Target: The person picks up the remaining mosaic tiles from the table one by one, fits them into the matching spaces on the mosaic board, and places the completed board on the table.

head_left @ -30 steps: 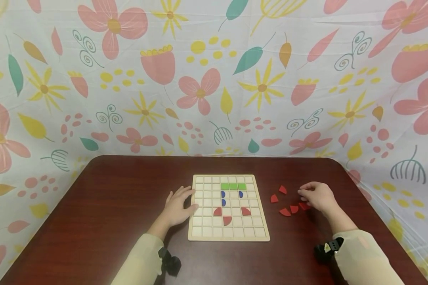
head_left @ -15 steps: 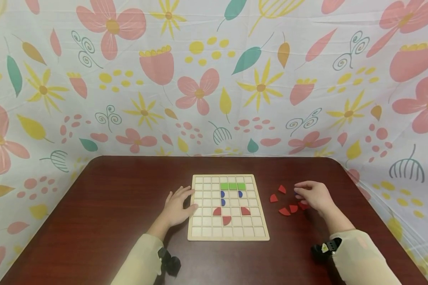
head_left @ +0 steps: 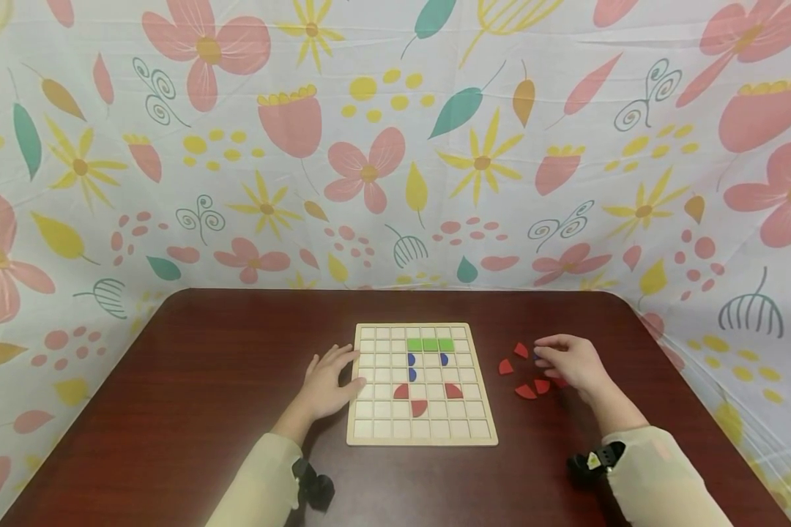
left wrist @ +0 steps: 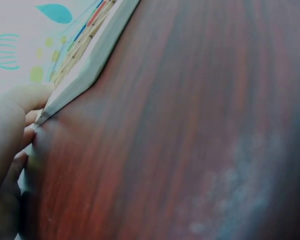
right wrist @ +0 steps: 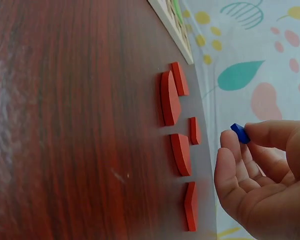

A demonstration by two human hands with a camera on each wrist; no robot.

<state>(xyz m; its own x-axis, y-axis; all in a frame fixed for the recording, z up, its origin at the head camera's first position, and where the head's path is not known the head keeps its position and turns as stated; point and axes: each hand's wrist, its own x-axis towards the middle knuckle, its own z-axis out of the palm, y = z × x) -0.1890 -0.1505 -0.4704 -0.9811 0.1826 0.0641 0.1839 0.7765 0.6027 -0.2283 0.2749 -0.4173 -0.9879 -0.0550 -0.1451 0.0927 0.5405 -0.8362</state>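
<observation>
Fingers (right wrist: 224, 167) of right hand (head_left: 575, 364) pinch blue piece (right wrist: 240, 133), right of board (head_left: 430, 375); left hand (head_left: 327, 382) spread at its left edge. Step probably carrying; next likely calls for leftward travel, careful alignment.

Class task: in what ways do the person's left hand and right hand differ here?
The left hand touches the left side of the board; the right hand is right of the board, apart from it. The right hand pinches a blue piece; the left hand pinches no piece. Both are bare.
</observation>
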